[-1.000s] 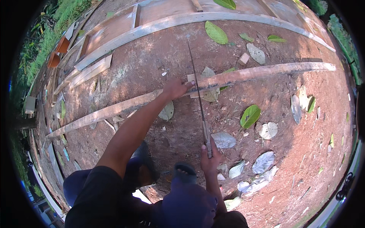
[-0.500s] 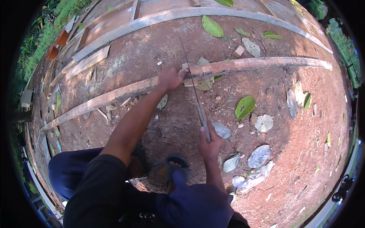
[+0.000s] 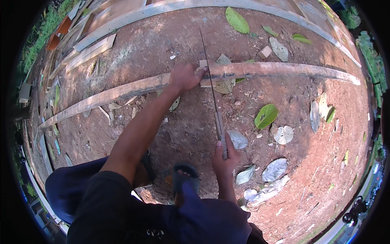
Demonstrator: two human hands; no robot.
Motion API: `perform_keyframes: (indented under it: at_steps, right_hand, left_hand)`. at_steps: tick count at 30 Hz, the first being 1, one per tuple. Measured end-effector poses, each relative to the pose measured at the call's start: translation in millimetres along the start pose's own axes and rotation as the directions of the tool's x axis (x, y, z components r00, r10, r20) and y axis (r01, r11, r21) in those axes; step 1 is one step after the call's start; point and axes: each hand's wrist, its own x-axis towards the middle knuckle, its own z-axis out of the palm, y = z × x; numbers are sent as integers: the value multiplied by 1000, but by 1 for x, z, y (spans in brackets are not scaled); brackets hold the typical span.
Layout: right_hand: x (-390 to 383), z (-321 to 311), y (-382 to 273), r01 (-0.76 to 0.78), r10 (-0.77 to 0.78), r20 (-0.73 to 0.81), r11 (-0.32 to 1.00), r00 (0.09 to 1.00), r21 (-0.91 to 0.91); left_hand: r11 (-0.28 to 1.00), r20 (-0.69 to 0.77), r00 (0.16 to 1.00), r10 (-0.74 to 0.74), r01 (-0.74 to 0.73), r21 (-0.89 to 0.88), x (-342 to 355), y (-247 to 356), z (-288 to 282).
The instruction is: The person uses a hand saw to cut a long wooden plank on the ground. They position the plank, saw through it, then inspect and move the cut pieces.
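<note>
Plank (image 3: pixel 268 70) is lying crosswise, low over the dirt (image 3: pixel 142 44), w/ a small wood block (image 3: pixel 206 83) poking out from under it approx mid-length. Saw (image 3: pixel 215 98) is crossing the plank there, blade tip pointing beyond its far side, handle (image 3: pixel 220 132) sitting on its near side; can't tell if the teeth are biting in, or how deep.

Left hand (image 3: pixel 185 77) is bearing on the plank just left of the blade, fingers curling over it, thumb side v. close to the steel; fingertips past the far edge are hiding. Right hand (image 3: pixel 226 158), on the plank's near side, is wrapping its fingers round the handle, thumb lying along the top.

Plank's looking stiff, long & prob fairly heavy, rough rather than slippery; best hold prob over its top near the block, w/ fingers kept off the blade line. Saw's looking light, blade thin & prob bendy, so handle's the place to grip.

Farther out: green leaf (image 3: pixel 266 116) & grey dry leaf (image 3: pixel 274 169) are lying on the plank's near side; sandal (image 3: pixel 187 167) is also showing there. Wooden frame (image 3: pixel 174 6) is stretching along beyond its far side, short boards (image 3: pixel 91 53) beyond its left half.
</note>
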Motion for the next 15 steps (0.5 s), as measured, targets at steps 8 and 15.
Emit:
perform_keyframes:
  at_steps: [8, 15]
  right_hand:
    - [18, 14, -6, 49, -47, -68, 998, 997, 32]
    - [-33, -7, 5, 98, -96, -55, 995, 994, 28]
  left_hand:
    - [999, 71, 996, -54, 54, 7, 3, 2, -4]
    - [999, -134, 990, 39, -38, 11, 0, -12, 10]
